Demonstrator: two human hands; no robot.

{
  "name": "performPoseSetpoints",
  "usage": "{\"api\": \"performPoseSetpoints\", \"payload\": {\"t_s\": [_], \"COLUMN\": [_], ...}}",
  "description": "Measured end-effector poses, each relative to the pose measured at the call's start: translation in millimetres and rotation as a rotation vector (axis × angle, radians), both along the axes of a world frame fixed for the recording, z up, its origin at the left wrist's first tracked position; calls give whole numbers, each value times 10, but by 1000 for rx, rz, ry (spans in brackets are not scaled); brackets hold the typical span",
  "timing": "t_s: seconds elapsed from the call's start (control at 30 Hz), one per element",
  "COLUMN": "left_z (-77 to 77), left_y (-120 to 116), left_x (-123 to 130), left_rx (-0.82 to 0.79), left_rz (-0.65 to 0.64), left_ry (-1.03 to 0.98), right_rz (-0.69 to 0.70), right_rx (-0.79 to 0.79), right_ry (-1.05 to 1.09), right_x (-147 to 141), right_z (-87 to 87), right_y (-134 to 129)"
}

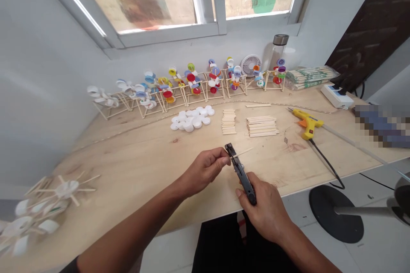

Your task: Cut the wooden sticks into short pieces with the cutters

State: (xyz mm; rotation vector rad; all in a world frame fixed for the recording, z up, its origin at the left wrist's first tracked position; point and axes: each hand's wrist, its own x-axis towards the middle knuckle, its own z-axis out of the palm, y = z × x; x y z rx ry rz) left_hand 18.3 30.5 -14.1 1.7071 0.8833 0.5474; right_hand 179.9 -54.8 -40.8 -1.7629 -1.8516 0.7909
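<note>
My left hand (202,171) pinches a thin wooden stick (242,154) between thumb and fingers, above the middle of the plywood table (134,170). My right hand (263,210) grips the handles of black pliers (241,175), whose jaws point away from me. The stick passes across the jaws, with its far end sticking out to the right. The two hands nearly touch around the tool. I cannot tell whether the jaws are pressing on the stick.
Several stick-framed bottle-cap pinwheels (188,83) line the back of the table, and another (48,209) lies at the near left. White bottle caps (191,118), stacked craft sticks (261,126) and a yellow glue gun (306,123) lie between. The table's front edge runs below my hands.
</note>
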Motion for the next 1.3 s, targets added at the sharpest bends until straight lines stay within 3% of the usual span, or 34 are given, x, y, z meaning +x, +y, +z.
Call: {"api": "performPoseSetpoints", "payload": {"t_s": [0.1, 0.2, 0.33, 0.5, 0.6, 0.77, 0.9, 1.3], "left_z": [-1, -28, -128, -268, -289, -299, -322, -78], "left_y": [10, 11, -24, -68, -56, -36, -37, -41], "left_x": [0, 7, 26, 50, 51, 28, 13, 7], "left_rx": [-3, 165, 521, 1135, 1296, 1306, 1221, 562], "left_rz": [1, 42, 118, 223, 202, 168, 139, 37], "left_ry": [1, 65, 227, 437, 496, 493, 462, 247], "right_rz": [-3, -8, -33, -52, -52, -56, -47, -12], "right_rx": [-8, -27, -24, 9, 15, 11, 21, -15], "right_ry": [-9, -29, -47, -17, 8, 9, 16, 22], "right_x": [-7, -19, -38, -33, -22, -18, -8, 4], "right_z": [-14, -24, -39, -58, -46, -19, -18, 3], "right_y": [21, 53, 76, 49, 34, 12, -7, -7]}}
